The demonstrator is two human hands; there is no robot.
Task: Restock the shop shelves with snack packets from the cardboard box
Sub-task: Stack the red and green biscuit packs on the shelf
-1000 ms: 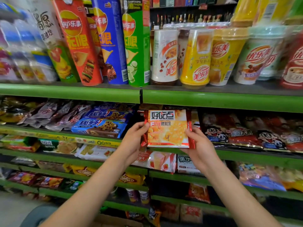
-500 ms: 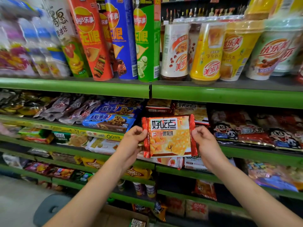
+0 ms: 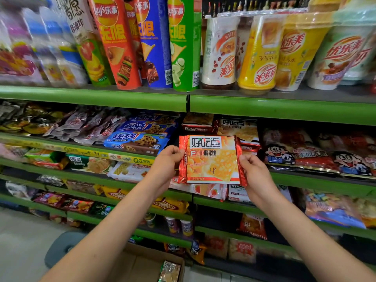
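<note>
Orange snack packet (image 3: 211, 159) held upright in front of second shelf (image 3: 305, 178), pinched at side edges by left hand (image 3: 165, 162) and right hand (image 3: 254, 174), fingers curled. Risk: matching packets (image 3: 237, 128) behind dislodged if pushed in; slippery foil dropped if grip is loosened early. Cardboard box (image 3: 142, 265) seen below.

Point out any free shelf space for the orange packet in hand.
One dark gap shows between the blue cookie packs and the matching orange packets. The orange packet is held before it by left hand and right hand. The red cartoon bags look tightly packed.
</note>
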